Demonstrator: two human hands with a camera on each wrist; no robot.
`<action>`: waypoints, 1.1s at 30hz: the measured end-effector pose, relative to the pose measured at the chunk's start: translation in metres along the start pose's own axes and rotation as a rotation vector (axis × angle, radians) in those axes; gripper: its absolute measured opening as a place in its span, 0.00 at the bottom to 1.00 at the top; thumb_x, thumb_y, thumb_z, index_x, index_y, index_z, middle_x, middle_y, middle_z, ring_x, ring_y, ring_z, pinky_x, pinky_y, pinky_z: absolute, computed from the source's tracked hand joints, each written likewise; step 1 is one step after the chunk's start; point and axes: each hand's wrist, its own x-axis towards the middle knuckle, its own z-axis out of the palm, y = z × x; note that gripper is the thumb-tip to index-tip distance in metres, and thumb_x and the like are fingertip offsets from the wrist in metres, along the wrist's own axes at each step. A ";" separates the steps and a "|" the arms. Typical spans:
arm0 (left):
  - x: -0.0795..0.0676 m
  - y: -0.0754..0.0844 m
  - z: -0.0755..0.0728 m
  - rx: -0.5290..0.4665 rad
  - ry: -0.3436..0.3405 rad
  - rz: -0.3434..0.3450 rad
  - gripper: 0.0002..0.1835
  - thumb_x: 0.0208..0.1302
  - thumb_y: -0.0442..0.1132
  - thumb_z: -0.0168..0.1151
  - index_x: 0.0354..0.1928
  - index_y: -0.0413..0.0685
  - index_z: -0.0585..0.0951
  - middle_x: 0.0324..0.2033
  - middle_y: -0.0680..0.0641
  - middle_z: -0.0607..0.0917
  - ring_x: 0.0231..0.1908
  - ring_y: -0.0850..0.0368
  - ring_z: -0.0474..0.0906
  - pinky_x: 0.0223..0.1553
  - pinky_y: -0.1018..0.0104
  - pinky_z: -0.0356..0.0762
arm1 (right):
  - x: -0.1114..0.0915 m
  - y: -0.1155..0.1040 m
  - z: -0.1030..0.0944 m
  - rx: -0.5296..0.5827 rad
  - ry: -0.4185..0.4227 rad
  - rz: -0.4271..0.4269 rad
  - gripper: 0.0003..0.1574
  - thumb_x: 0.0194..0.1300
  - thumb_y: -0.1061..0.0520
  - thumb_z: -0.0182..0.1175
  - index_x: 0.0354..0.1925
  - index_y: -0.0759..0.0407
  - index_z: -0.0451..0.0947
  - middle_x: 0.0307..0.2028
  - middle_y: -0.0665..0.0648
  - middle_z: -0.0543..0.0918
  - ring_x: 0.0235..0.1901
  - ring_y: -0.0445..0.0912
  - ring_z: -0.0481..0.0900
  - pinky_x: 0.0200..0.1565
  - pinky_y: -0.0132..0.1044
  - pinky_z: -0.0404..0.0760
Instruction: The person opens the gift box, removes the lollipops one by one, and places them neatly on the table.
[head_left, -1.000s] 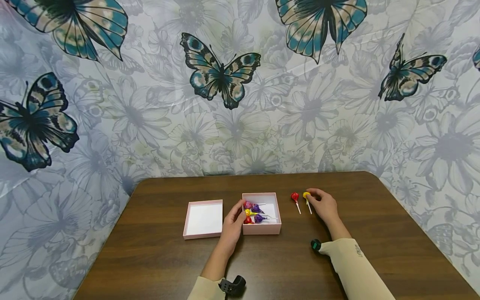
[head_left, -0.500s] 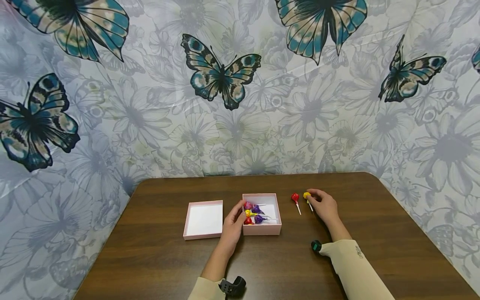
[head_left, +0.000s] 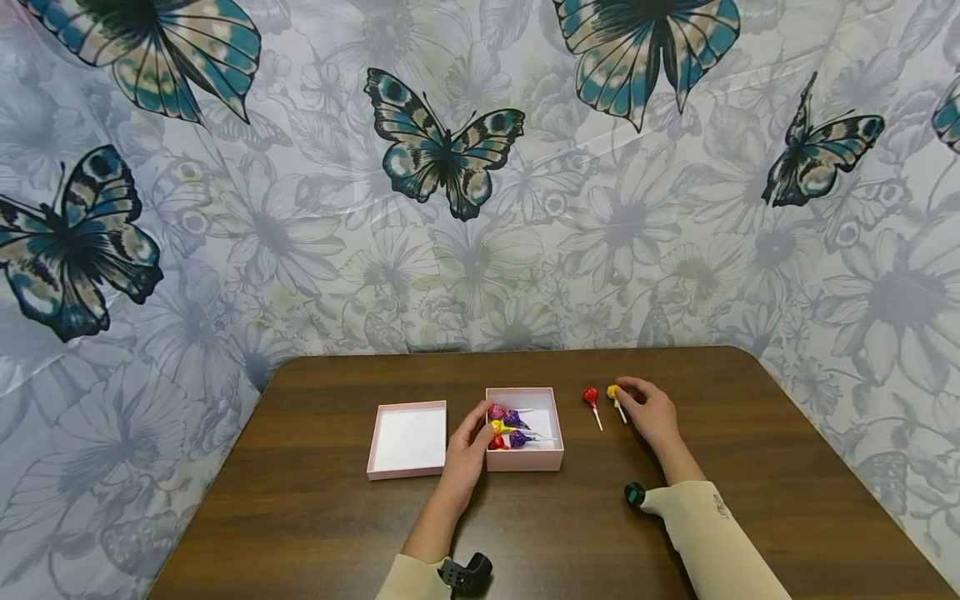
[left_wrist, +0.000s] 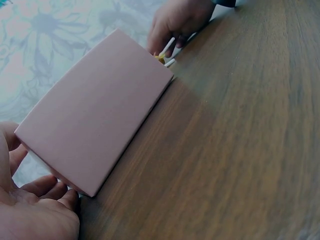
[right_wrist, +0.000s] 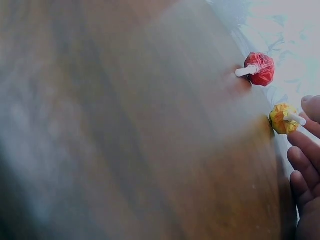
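My left hand rests at the left side of an open pink box; in the left wrist view its relaxed fingers lie along the box's side wall. Inside the box are several wrapped lollipops, including a yellow lollipop, a red lollipop and a purple lollipop. Right of the box, my right hand pinches another yellow lollipop by its head between thumb and index finger. A second red lollipop lies just left of it, stick towards me.
The white-lined pink lid lies on the brown wooden table, left of the box. Behind the table hangs a cloth printed with flowers and butterflies.
The yellow lollipop's stick has swung slightly to the right under my right hand's fingers. My left hand and the box have stayed in place.
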 end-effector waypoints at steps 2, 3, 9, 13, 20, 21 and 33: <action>0.000 0.000 0.000 0.002 0.000 0.003 0.24 0.76 0.40 0.51 0.71 0.54 0.70 0.76 0.45 0.64 0.77 0.42 0.54 0.77 0.43 0.51 | -0.001 -0.001 -0.001 0.009 0.006 0.002 0.23 0.72 0.48 0.58 0.60 0.56 0.79 0.56 0.65 0.81 0.54 0.57 0.77 0.56 0.52 0.73; 0.000 0.000 0.000 0.005 -0.002 0.001 0.24 0.76 0.40 0.51 0.72 0.54 0.70 0.76 0.45 0.64 0.77 0.42 0.54 0.77 0.43 0.51 | -0.001 -0.001 -0.002 0.013 0.007 0.002 0.23 0.72 0.48 0.58 0.60 0.56 0.79 0.56 0.65 0.81 0.54 0.57 0.76 0.56 0.52 0.73; 0.000 -0.001 0.000 0.011 -0.005 -0.003 0.24 0.77 0.40 0.51 0.72 0.54 0.70 0.75 0.45 0.64 0.77 0.42 0.54 0.77 0.42 0.51 | -0.004 -0.006 -0.005 0.041 0.018 -0.016 0.24 0.73 0.47 0.58 0.61 0.56 0.77 0.56 0.64 0.81 0.55 0.57 0.76 0.56 0.52 0.74; -0.001 -0.002 -0.001 0.011 -0.005 -0.004 0.24 0.76 0.41 0.51 0.72 0.55 0.70 0.76 0.46 0.64 0.77 0.42 0.54 0.77 0.42 0.51 | -0.005 -0.018 -0.007 0.071 0.023 -0.053 0.27 0.73 0.44 0.56 0.63 0.55 0.77 0.54 0.63 0.82 0.53 0.56 0.78 0.47 0.44 0.78; -0.003 -0.001 -0.002 0.012 -0.007 -0.016 0.24 0.76 0.42 0.51 0.72 0.56 0.70 0.76 0.46 0.64 0.77 0.42 0.54 0.76 0.42 0.52 | -0.007 -0.050 -0.010 0.130 0.048 -0.138 0.25 0.72 0.43 0.58 0.61 0.51 0.78 0.52 0.58 0.83 0.44 0.42 0.80 0.43 0.30 0.78; -0.003 -0.001 -0.002 0.011 -0.008 -0.014 0.24 0.76 0.42 0.51 0.72 0.56 0.70 0.76 0.46 0.64 0.77 0.42 0.54 0.76 0.42 0.52 | -0.008 -0.055 -0.010 0.139 0.052 -0.158 0.25 0.72 0.44 0.59 0.61 0.52 0.79 0.52 0.58 0.83 0.43 0.39 0.79 0.43 0.28 0.78; -0.003 0.000 -0.003 0.010 -0.017 -0.011 0.24 0.77 0.41 0.50 0.72 0.56 0.69 0.76 0.46 0.64 0.77 0.42 0.54 0.76 0.43 0.53 | -0.020 -0.101 -0.014 0.235 0.014 -0.305 0.21 0.71 0.49 0.61 0.59 0.52 0.80 0.52 0.61 0.82 0.43 0.43 0.81 0.45 0.24 0.78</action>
